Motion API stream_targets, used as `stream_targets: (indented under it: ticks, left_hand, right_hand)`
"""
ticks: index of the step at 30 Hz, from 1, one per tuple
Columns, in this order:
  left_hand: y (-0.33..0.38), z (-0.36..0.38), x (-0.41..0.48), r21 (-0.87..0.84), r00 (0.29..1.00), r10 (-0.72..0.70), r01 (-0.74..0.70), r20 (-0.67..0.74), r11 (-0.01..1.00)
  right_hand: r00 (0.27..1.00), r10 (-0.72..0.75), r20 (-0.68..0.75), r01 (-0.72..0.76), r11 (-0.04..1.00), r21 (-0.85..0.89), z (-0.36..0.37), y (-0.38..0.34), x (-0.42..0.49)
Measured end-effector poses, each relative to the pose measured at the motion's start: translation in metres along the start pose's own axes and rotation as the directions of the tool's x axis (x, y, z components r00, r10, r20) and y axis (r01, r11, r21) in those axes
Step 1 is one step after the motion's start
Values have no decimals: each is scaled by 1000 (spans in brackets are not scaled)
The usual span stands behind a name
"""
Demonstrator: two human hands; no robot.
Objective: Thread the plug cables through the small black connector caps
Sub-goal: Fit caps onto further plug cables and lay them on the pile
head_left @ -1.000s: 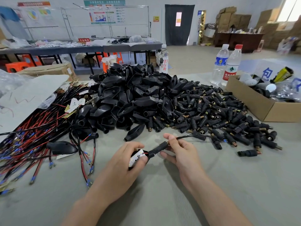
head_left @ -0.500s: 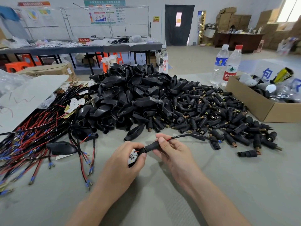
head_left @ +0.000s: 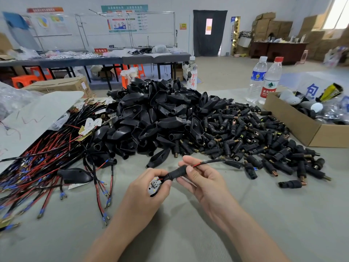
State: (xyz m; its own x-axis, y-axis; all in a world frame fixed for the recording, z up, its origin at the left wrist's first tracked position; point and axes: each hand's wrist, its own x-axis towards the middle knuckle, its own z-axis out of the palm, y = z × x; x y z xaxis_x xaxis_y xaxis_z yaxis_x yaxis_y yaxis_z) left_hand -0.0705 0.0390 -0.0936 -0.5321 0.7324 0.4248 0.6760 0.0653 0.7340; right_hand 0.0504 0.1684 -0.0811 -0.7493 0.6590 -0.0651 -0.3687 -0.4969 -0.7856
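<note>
My left hand (head_left: 149,188) grips a small white circuit plate (head_left: 154,186) at the end of a red-and-black cable (head_left: 213,162). A small black connector cap (head_left: 174,174) sits on that cable right beside the plate, and my right hand (head_left: 203,178) pinches the cap's right end between thumb and fingers. The cable runs out of the cap to the right and ends among loose caps. Several more black connector caps (head_left: 264,148) lie heaped at the right, and a bundle of red and black plug cables (head_left: 37,167) is spread at the left.
A big pile of black plastic housings (head_left: 154,118) fills the middle of the grey table. One housing (head_left: 74,174) lies apart by the cables. A cardboard box (head_left: 309,129) stands at the right, with two water bottles (head_left: 264,80) behind it.
The black cap has slid left along the cable toward the white plate, pushed by my right hand. My left hand has kept the plate almost in place.
</note>
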Motion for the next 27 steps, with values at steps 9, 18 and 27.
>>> stream_targets:
  ticks: [9, 18, 27]
  left_hand:
    - [-3, 1, 2, 25, 1000, 20, -20, -13, 999]
    - [5, -2, 1, 130, 997, 69, -66, -20, 989]
    - [7, -3, -2, 292, 985, 160, -133, -72, 947]
  right_hand:
    - [998, -37, 42, 43, 988, -145, -1, -4, -2]
    - [998, -57, 30, 62, 978, -197, -1, -5, -3]
    - [999, -53, -3, 52, 981, -188, 2, 0, -2]
